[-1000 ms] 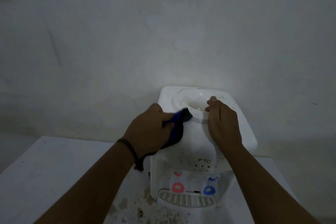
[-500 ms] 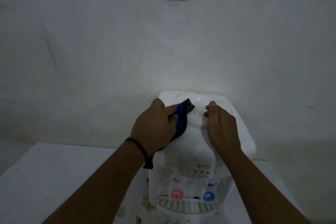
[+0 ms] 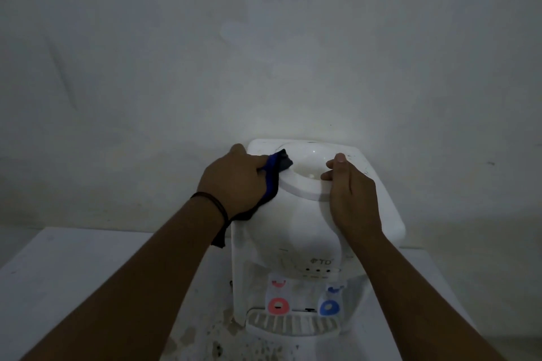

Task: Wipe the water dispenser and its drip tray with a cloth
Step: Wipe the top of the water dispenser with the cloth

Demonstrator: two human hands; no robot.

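Two hands on the dispenser top, tray untouched

Nearest the camera: drip tray (image 3: 293, 325), slatted and white, at the foot of the water dispenser (image 3: 296, 231), directly below both hands and well apart from them, long axis left to right. Above it, red and blue taps. Farther up: left hand (image 3: 234, 182) clenched around the dark blue cloth (image 3: 272, 179), pressed against the left edge of the bottle collar. Right hand (image 3: 350, 193) flat, fingers loose, gripping nothing, bracing the collar's right side. Probably top first, tray later.
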